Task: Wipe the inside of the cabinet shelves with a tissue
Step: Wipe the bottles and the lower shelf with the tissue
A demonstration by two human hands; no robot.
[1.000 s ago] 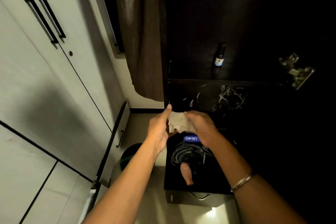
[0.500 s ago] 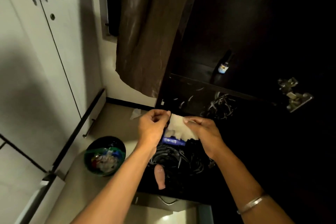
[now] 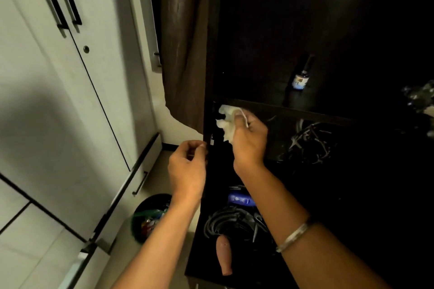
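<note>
The dark open cabinet fills the right half of the view, its upper shelf edge (image 3: 293, 111) running across the middle. My right hand (image 3: 249, 138) grips a crumpled white tissue (image 3: 226, 122) just below that shelf edge, at the cabinet's left inner corner. My left hand (image 3: 187, 169) hangs beside the cabinet's left side panel (image 3: 207, 124) with loosely curled fingers and holds nothing that I can see. The inside of the shelves is very dark.
A small bottle (image 3: 300, 77) stands on the upper shelf. Tangled cables (image 3: 307, 145) lie on the shelf below. The bottom level holds coiled cables (image 3: 232, 223), a blue object (image 3: 240, 200) and a brown handle (image 3: 224, 256). A bin (image 3: 150, 216) stands on the floor by white wardrobe doors (image 3: 58, 77). A brown curtain (image 3: 185, 42) hangs left of the cabinet.
My left hand has let go of the tissue and dropped back to the cabinet's side. My right hand alone has carried the tissue up to the left corner under the upper shelf.
</note>
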